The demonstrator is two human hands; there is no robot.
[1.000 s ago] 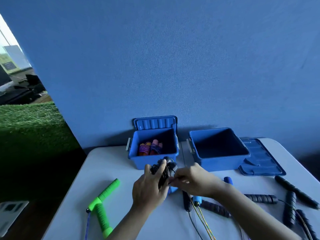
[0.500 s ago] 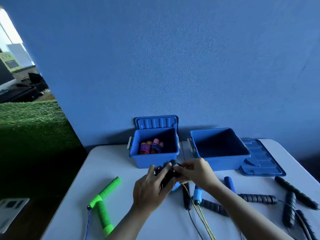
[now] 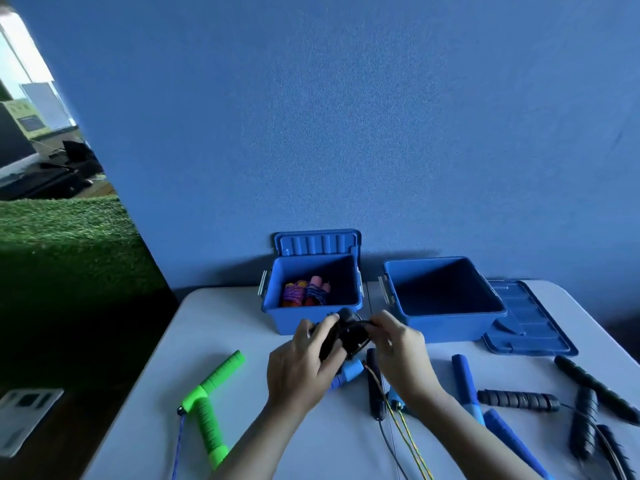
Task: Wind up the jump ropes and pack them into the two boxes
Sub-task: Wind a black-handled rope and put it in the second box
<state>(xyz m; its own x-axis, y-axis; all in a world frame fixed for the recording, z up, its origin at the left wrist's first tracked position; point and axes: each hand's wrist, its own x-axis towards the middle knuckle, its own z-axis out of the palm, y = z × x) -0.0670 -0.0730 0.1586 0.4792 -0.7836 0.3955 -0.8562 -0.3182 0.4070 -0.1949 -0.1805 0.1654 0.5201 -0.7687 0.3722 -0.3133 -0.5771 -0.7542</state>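
Observation:
My left hand [image 3: 301, 367] grips a wound black jump rope [image 3: 343, 332] just in front of the left blue box [image 3: 277, 318]. My right hand [image 3: 398, 351] pinches the black cord at the bundle's right side. That left box holds wound ropes with pink and orange handles [image 3: 306, 292]. The right blue box [image 3: 450, 323] is open and looks empty. On the white table [image 3: 225, 323] lie green handles [image 3: 211, 396], blue handles [image 3: 465, 382] and black handles [image 3: 516, 400] with loose cords.
One lid [image 3: 317, 242] leans on the blue wall behind the left box. The other lid [image 3: 526, 323] lies flat at the far right. A yellow cord [image 3: 408, 441] runs to the near edge. Left of the table is dark floor and green turf [image 3: 69, 244].
Both hands have stayed at the black bundle in front of the left box. My right hand has shifted slightly, working the cord at its right end.

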